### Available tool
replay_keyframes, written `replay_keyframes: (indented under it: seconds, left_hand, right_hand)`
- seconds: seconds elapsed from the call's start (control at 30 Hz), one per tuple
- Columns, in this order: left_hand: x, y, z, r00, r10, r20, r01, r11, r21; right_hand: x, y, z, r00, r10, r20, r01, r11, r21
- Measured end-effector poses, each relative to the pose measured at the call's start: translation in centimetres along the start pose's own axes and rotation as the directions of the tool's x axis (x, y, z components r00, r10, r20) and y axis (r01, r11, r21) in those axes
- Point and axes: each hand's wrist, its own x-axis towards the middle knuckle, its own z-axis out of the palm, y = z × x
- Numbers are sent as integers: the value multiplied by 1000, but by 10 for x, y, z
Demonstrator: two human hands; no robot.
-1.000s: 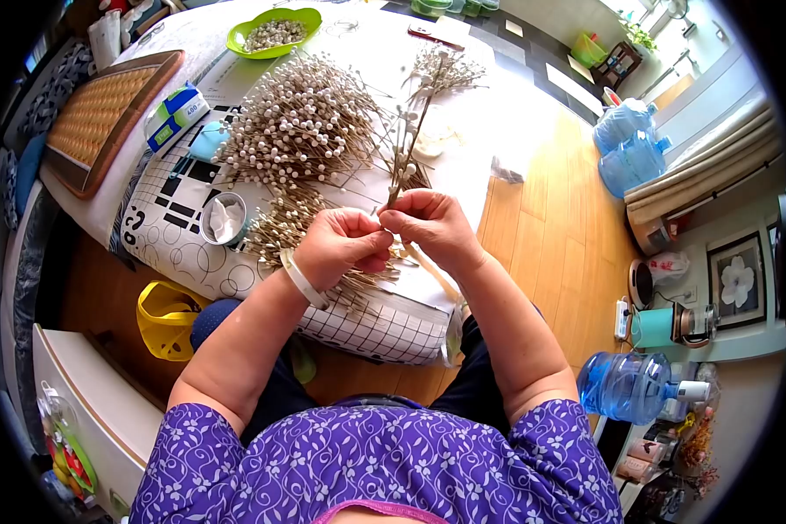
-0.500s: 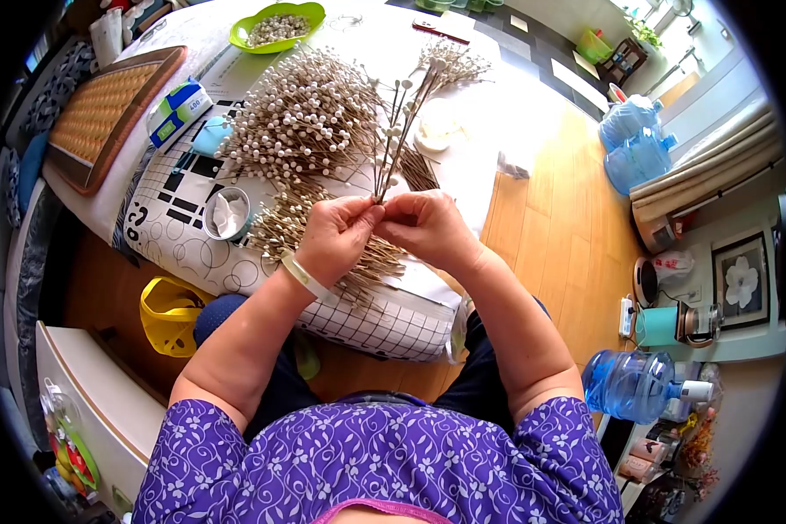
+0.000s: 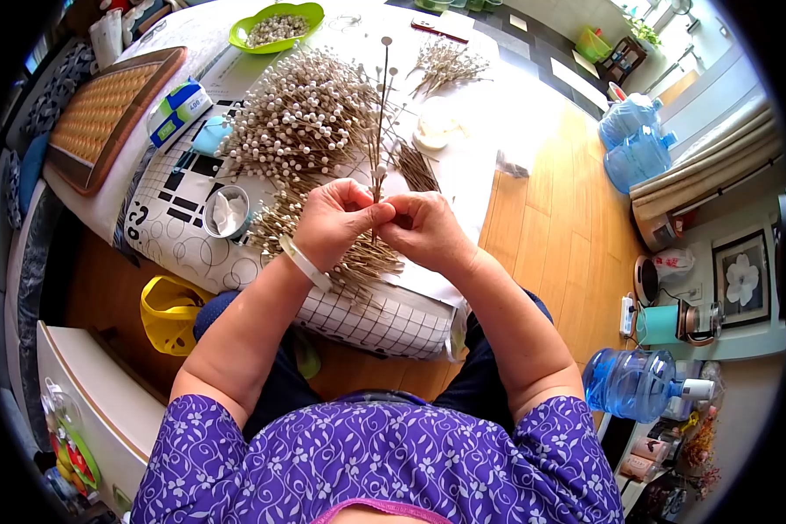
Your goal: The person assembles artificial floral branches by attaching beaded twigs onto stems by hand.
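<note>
My left hand (image 3: 334, 224) and my right hand (image 3: 430, 230) meet over the near part of the table. Both are closed, fingertips pinching the lower stem of a brown berry sprig (image 3: 381, 113). The sprig stands nearly upright, a round bead at its tip and smaller side stems below. Behind my left hand lies a big heap of white-beaded stems (image 3: 301, 118). Under my left wrist is a bundle of stems with pale tips (image 3: 358, 262). Past my right hand lie bare brown stems (image 3: 417, 168) and a smaller beaded bunch (image 3: 450, 63).
A green bowl (image 3: 301, 37) of beads stands at the back. Left of the heap are a small tub (image 3: 227, 214) with white tissue and a tissue pack (image 3: 179, 112). A white round dish (image 3: 432, 135) lies to the right. A yellow bag (image 3: 168, 319) is beside my knee.
The sprig has turned from leaning right to nearly upright, and its side stems look closer together. My left hand has shifted slightly, its fingers higher on the stem.
</note>
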Motion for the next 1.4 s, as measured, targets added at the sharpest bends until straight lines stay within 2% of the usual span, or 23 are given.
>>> replay_keyframes:
  seconds: [0.1,0.13,0.27,0.33,0.43,0.5,0.57,0.63,0.7,0.77,0.83,0.87,0.97,1.1,1.23,1.3,1.33,1.4]
  left_hand:
    - [-4,7,16,1000,-15,-13,13,996,-90]
    - [-5,4,11,999,9,48,-11,999,46]
    - [-5,-5,14,996,66,-61,-62,996,65]
    - [-3,-8,10,995,89,-49,-85,993,78]
    - [-1,-7,8,994,104,-43,-100,991,88]
    - [0,-2,10,999,28,-43,-28,1000,-5]
    - [2,-6,9,999,16,-38,-18,997,-69]
    - [3,-7,7,999,4,-34,-8,991,-135]
    - [2,-5,5,999,-45,-18,44,997,-65]
    - [2,-3,8,1000,-12,-5,12,1000,-21]
    - [-1,1,17,999,38,-20,-38,999,5]
    - [0,-4,13,993,118,30,-120,987,108]
    - [0,-6,7,996,86,-32,-84,993,80]
    - [0,0,7,997,67,-33,-66,997,50]
    - [3,-10,1,997,75,-6,-75,997,-4]
    - [4,-7,-2,999,-24,41,22,998,56]
    - [4,-6,3,1000,-13,16,13,1000,-5]
    - [2,-2,9,999,8,38,-10,999,45]
  right_hand:
    - [-2,-13,-5,999,5,-40,-9,997,-81]
    - [-2,-12,-4,998,0,-66,-2,1000,-31]
    - [-5,-7,-8,999,-2,-40,0,998,-56]
    - [-4,-7,-11,993,112,-23,-113,991,-65]
    - [-5,-6,-10,993,116,10,-115,992,-55]
    - [-6,-5,-6,998,65,-22,-67,995,-76]
    - [-5,-4,-4,998,8,-57,-13,995,-102]
    - [-6,-1,0,997,-27,-73,24,999,-43]
    - [-6,-2,-1,999,13,-46,-15,999,-44]
    - [-4,-3,-6,999,21,-26,-25,991,-129]
    - [-4,-4,-7,999,22,-34,-26,995,-97]
    - [-4,-4,-6,999,26,-33,-28,997,-65]
    - [-6,-2,-6,998,47,-46,-46,999,20]
    - [-6,-5,-8,994,106,-2,-106,994,-12]
    - [-7,-3,-2,998,56,-43,-57,998,-30]
    - [-7,-1,-3,998,27,-54,-28,999,-24]
    - [-7,-2,-3,998,-20,-62,15,997,-82]
    - [-7,-2,-2,996,-62,-60,54,989,-137]
